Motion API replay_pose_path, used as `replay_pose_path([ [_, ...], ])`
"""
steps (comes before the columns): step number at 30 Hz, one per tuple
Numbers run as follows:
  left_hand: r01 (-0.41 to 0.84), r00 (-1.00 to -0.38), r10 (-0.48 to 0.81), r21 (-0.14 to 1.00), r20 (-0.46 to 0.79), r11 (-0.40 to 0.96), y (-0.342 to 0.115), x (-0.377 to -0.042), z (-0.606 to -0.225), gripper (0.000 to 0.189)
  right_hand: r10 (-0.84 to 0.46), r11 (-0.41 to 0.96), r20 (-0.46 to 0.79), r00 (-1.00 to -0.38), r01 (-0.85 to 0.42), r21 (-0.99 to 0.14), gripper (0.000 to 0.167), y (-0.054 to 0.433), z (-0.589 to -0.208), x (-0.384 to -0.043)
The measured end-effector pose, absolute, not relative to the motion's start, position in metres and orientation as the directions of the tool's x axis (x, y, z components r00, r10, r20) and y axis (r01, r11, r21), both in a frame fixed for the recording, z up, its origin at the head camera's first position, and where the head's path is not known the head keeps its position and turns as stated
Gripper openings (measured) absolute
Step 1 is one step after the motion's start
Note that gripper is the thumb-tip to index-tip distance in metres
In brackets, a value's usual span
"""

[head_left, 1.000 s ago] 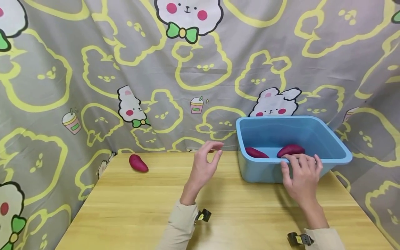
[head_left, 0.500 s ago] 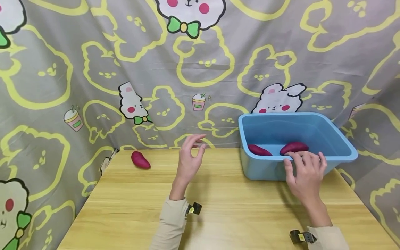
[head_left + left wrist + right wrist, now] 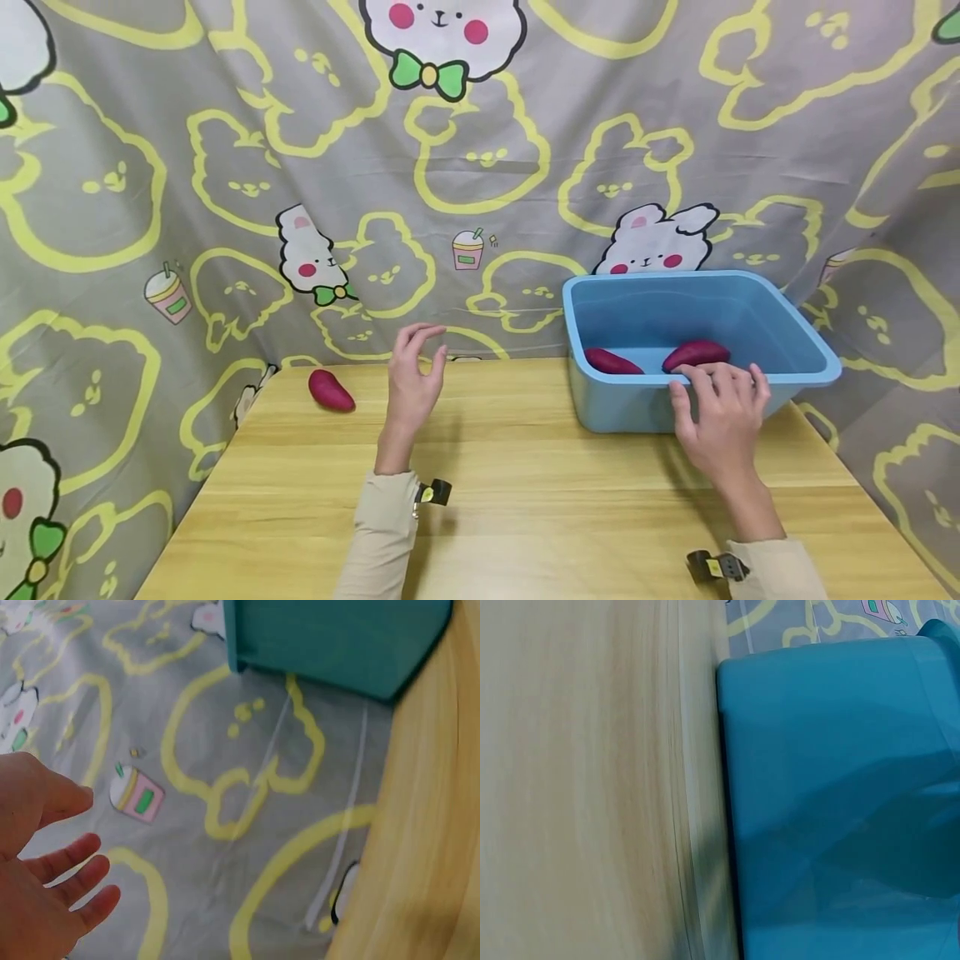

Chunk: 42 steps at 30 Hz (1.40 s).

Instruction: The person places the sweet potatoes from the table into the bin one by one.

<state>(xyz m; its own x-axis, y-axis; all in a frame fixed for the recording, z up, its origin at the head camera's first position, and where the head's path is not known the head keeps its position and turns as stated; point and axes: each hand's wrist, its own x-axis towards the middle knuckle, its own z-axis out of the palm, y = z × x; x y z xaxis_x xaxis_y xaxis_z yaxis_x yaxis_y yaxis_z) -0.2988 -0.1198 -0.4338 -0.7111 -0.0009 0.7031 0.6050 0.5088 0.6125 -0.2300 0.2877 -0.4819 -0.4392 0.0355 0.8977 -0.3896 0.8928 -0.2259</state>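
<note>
A dark red sweet potato point(image 3: 331, 391) lies at the table's far left. My left hand point(image 3: 411, 385) is held over the table to the right of it, thumb and bent fingers apart with nothing between them. The left wrist view shows the thumb and several loose fingers point(image 3: 73, 889). My right hand point(image 3: 723, 421) holds the front rim of a blue plastic bin point(image 3: 622, 408), fingers over the rim and thumb on the outer side. Inside the bin lie two more sweet potatoes, one on the left point(image 3: 611, 362) and one point(image 3: 696, 355) just behind the right fingertips.
The bin stands at the back right of the wooden table point(image 3: 525, 500). A grey curtain point(image 3: 510, 200) with cartoon bears hangs close behind the table and at both sides. A small camera point(image 3: 433, 492) is strapped to my left wrist, another point(image 3: 712, 567) to my right.
My left hand has moved left across the table, closer to the lone sweet potato. The right hand stays at the bin's rim, and the sweet potatoes lie as before.
</note>
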Motion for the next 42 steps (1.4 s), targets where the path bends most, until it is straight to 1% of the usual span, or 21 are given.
replay_pose_path([
  [4, 0.559, -0.729, -0.041, 0.628, 0.683, 0.542, -0.133, -0.303, -0.442, 0.026, 0.031, 0.893, 0.894, -0.448, -0.389, -0.226, 0.058, 0.286, -0.482, -0.231],
  [9, 0.512, -0.757, -0.079, 0.664, 0.649, 0.546, -0.149, -0.308, -0.448, 0.029, 0.03, 0.89, 0.892, -0.451, -0.394, -0.229, 0.059, 0.284, -0.482, -0.232],
  [13, 0.492, -0.761, -0.114, 0.683, 0.639, 0.539, -0.163, -0.309, -0.451, 0.031, 0.022, 0.894, 0.889, -0.458, -0.39, -0.223, 0.058, 0.283, -0.481, -0.234],
  [16, 0.47, -0.754, -0.142, 0.677, 0.642, 0.567, -0.171, -0.309, -0.452, 0.03, 0.018, 0.895, 0.888, -0.459, -0.389, -0.219, 0.057, 0.283, -0.482, -0.234],
  [20, 0.409, -0.758, -0.174, 0.665, 0.629, 0.624, -0.177, -0.311, -0.456, 0.031, 0.028, 0.893, 0.896, -0.444, -0.392, -0.223, 0.057, 0.283, -0.483, -0.233],
  [24, 0.34, -0.78, -0.212, 0.683, 0.589, 0.647, -0.187, -0.316, -0.462, 0.036, 0.037, 0.893, 0.897, -0.441, -0.388, -0.228, 0.057, 0.285, -0.483, -0.231],
  [33, 0.233, -0.816, -0.296, 0.752, 0.496, 0.617, -0.218, -0.321, -0.478, 0.042, 0.039, 0.893, 0.89, -0.454, -0.383, -0.234, 0.058, 0.287, -0.482, -0.23],
  [36, 0.214, -0.813, -0.324, 0.766, 0.484, 0.607, -0.226, -0.322, -0.481, 0.043, 0.039, 0.894, 0.89, -0.453, -0.382, -0.234, 0.057, 0.288, -0.482, -0.231],
  [39, 0.2, -0.796, -0.368, 0.782, 0.481, 0.59, -0.234, -0.323, -0.485, 0.045, 0.037, 0.894, 0.893, -0.449, -0.384, -0.23, 0.056, 0.288, -0.483, -0.231],
  [42, 0.173, -0.789, -0.418, 0.815, 0.451, 0.553, -0.24, -0.324, -0.49, 0.047, 0.036, 0.894, 0.894, -0.447, -0.385, -0.229, 0.056, 0.289, -0.482, -0.231],
])
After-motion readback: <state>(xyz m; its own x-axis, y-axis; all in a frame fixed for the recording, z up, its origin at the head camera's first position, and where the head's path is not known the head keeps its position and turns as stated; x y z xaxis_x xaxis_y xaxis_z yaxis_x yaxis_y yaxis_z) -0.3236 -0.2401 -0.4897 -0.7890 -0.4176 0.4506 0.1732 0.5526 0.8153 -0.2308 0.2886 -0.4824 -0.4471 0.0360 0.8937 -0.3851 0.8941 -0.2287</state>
